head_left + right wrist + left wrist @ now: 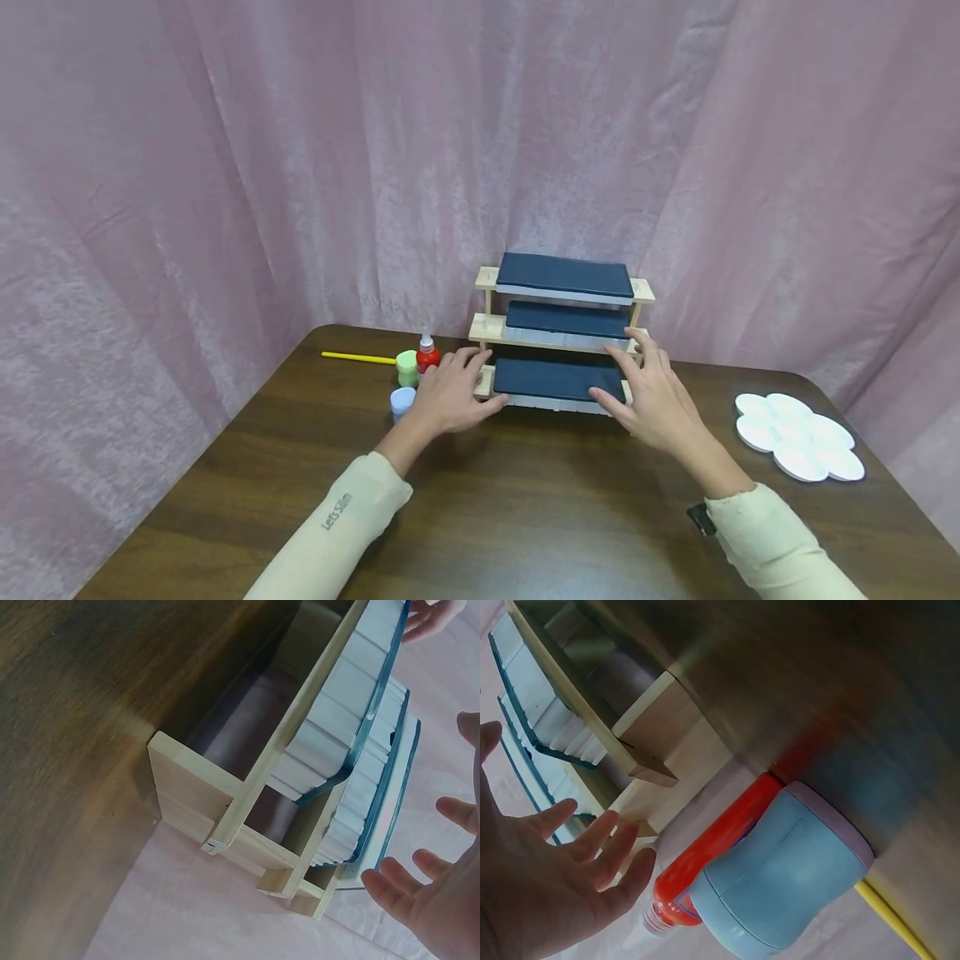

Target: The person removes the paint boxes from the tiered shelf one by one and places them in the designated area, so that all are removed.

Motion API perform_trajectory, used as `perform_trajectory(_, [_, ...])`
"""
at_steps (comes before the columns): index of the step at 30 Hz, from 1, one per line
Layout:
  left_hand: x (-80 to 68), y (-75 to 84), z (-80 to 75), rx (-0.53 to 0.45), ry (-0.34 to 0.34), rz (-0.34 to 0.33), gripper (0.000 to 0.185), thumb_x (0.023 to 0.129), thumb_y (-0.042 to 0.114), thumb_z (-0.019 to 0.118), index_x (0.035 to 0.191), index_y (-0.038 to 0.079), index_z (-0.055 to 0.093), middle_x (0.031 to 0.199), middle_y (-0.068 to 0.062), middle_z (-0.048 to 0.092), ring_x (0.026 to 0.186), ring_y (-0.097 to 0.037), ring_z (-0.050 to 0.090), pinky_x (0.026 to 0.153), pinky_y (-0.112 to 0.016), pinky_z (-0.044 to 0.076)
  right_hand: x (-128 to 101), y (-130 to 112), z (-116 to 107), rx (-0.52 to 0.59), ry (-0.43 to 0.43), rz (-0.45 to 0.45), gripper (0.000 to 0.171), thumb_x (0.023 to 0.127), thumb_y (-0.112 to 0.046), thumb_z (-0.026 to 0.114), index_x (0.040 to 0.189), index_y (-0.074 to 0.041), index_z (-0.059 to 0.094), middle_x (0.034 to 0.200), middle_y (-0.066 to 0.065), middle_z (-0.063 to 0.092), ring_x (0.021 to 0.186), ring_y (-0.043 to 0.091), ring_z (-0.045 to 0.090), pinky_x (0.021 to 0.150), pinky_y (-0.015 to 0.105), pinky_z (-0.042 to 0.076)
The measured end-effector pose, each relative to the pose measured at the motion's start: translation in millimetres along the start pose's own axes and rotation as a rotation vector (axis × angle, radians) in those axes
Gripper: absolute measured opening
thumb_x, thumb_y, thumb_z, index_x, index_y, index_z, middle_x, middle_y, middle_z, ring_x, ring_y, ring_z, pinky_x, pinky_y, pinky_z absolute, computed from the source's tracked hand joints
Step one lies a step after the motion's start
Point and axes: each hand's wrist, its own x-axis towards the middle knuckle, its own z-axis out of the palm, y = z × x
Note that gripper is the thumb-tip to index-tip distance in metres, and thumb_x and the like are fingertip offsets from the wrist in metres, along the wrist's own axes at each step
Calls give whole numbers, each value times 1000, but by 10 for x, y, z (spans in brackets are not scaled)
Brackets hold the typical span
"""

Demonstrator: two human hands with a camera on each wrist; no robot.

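Wood is forming the rack (pixel 487 327) between my spread left hand (pixel 454 395) and spread right hand (pixel 656 402); only my head view is showing the white palette (pixel 799 435).

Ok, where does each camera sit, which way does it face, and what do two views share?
Head: worn on the head, facing forward and down at the three-tier pale wooden stand; left hand, right hand and pale-green sleeves show.
Left wrist: on that wrist, facing the stand's left end, red plastic bottle and light-blue waisted container; the left hand shows.
Right wrist: on that wrist, facing the stand's right end; the right hand and part of the left show.
Both wrist views share the stand.
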Motion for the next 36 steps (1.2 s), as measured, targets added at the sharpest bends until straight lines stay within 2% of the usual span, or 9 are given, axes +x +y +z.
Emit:
perform_trajectory(6, [9, -29, -21, -18, -50, -10, 87, 84, 76, 51, 150, 21, 43, 149, -9, 45, 130, -30, 46, 100, -58, 43, 12, 1, -14, 3, -6, 8, 71, 90, -48, 68, 146, -11, 46, 155, 22, 25, 128, 47, 39, 90, 65, 47])
perform_trajectory(9, [20, -38, -27, -21, -65, -17, 89, 83, 78, 51, 150, 20, 45, 149, -9, 45, 130, -30, 47, 100, -59, 43, 15, 4, -13, 14, -7, 11, 70, 90, -47, 68, 146, -12, 46, 156, 21, 24, 130, 46, 38, 87, 64, 49])
perform_trajectory(12, [33, -48, -21, -27, -83, -23, 89, 82, 77, 55, 149, 19, 45, 149, -10, 45, 130, -30, 47, 100, -59, 42, 28, 9, -10, 31, -7, 9, 69, 91, -47, 68, 146, -12, 46, 157, 20, 24, 134, 46, 35, 83, 62, 51])
perform_trajectory(17, [49, -59, -18, -42, -130, -26, 86, 81, 71, 64, 148, 20, 46, 150, -10, 45, 131, -31, 46, 101, -63, 40, 69, 35, -3, 41, -6, 8, 67, 91, -48, 67, 144, -11, 49, 157, 19, 27, 139, 47, 31, 87, 65, 48])
perform_trajectory(26, [80, -89, 11, -32, -173, -20, 79, 81, 62, 70, 145, 20, 51, 147, -10, 47, 130, -30, 48, 99, -63, 42, 131, 115, 4, 143, -51, 84, 67, 95, -47, 62, 147, -9, 45, 155, 23, 30, 134, 47, 37, 93, 68, 43])
perform_trajectory(31, [98, -84, 34, -20, -176, -11, 72, 84, 58, 70, 144, 21, 53, 146, -10, 48, 128, -29, 50, 97, -60, 44, 159, 164, 19, 180, -41, 96, 65, 95, -46, 63, 146, -8, 46, 153, 22, 33, 134, 46, 37, 95, 67, 43])
perform_trajectory(34, [118, -86, 49, -9, -169, -11, 68, 85, 54, 71, 142, 20, 55, 145, -9, 49, 127, -28, 51, 96, -58, 46, 185, 178, 21, 188, -19, 84, 63, 95, -45, 63, 144, -8, 48, 151, 21, 35, 131, 43, 40, 90, 62, 47])
perform_trajectory(36, [132, -87, 57, -13, -167, -12, 67, 85, 52, 72, 141, 19, 56, 144, -10, 49, 126, -28, 52, 95, -58, 46, 202, 180, 17, 187, -3, 75, 61, 95, -44, 64, 142, -8, 50, 150, 20, 37, 123, 39, 46, 82, 55, 51])
